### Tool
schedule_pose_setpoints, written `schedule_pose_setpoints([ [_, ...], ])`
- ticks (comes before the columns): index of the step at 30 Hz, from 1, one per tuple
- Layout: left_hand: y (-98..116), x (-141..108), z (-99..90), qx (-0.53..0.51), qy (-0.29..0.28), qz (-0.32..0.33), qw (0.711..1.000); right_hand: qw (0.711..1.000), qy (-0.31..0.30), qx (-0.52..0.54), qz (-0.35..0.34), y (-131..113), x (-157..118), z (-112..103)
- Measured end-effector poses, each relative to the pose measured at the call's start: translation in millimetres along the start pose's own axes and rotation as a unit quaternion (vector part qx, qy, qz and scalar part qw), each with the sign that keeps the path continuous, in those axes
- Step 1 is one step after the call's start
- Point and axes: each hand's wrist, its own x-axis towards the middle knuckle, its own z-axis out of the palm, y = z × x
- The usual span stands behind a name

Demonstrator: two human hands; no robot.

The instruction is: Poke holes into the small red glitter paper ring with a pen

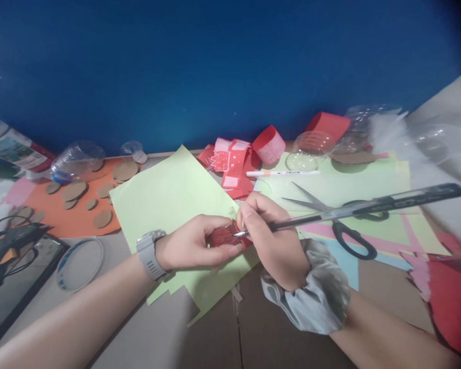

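Note:
My left hand (pixel 200 241) has its thumb and fingers around a small red piece with a dark dotted pattern (pixel 223 237), holding it over a sheet of light green paper (pixel 169 189). A black pen (pixel 330 212) lies across my right hand (pixel 271 238), its silver tip pointing left at the red piece. The fingers of that hand are curled in close to the piece's right end; whether they also pinch it I cannot tell. Open-bladed scissors (pixel 341 225) with black handles lie to the right.
Cut red and pink paper shapes (pixel 232 161) sit behind my hands beside a white marker (pixel 282 173). Brown cardboard discs (pixel 75 191) rest on orange paper (pixel 54 220) at left, near a clear plastic bottle piece (pixel 77 159) and a tape roll (pixel 80 264). A blue wall (pixel 215 66) stands behind.

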Motion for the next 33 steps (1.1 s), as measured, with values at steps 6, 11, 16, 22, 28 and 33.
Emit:
schedule_pose_setpoints([
  [6, -0.6, -0.5, -0.4, -0.013, 0.001, 0.000, 1.000, 1.000, 0.014, 0.012, -0.011, -1.9, -0.9, 1.1],
  [11, -2.7, -0.6, -0.1, 0.011, 0.015, 0.013, 1.000, 0.999, 0.012, -0.007, -0.032, -1.7, -2.8, 1.3],
  [16, -4.8, -0.2, -0.5, 0.032, 0.024, 0.021, 0.999, 0.999, 0.016, -0.012, -0.043, 0.3, -2.7, 1.9],
  [22, -0.9, 0.4, -0.5, 0.018, 0.017, 0.008, 1.000, 0.999, 0.008, -0.005, -0.031, -0.4, -2.4, 0.8],
  [28, 0.2, 0.5, 0.0, 0.010, 0.018, 0.001, 1.000, 0.999, 0.007, 0.001, -0.033, 0.9, -3.2, 0.0],
  [33, -0.4, 0.9, -0.3, 0.027, 0.022, 0.009, 0.999, 0.999, 0.007, -0.002, -0.033, -0.1, -2.1, 0.7],
])
